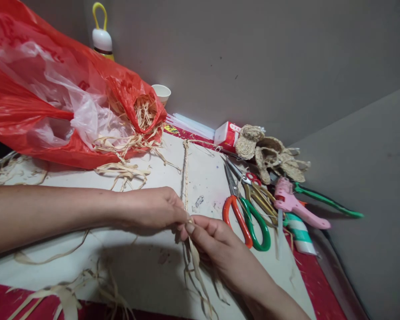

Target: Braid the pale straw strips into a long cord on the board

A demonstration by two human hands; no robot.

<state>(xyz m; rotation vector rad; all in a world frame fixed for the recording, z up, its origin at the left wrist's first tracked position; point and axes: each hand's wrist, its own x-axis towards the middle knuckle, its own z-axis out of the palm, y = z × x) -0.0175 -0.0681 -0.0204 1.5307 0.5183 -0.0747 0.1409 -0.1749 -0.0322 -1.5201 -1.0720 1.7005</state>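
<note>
A thin braid of pale dried plant strips (186,178) runs from the back of the white board down to both hands. My left hand (156,208) comes in from the left, its fingers closed on the braid's near end. My right hand (213,238) pinches the same spot from the right, thumb on top. Below the fingers, loose flat strips (196,262) hang toward the front edge. The exact crossing of the strips is partly hidden by the fingertips.
Left: a red plastic bag (96,66) spilling strips. Right: scissors with red and green handles (246,218), a pink glue gun (296,204), a green-and-white roll (300,233) and woven pieces (270,153). Behind: a paper cup (162,92), glue sticks (190,126) and a grey wall.
</note>
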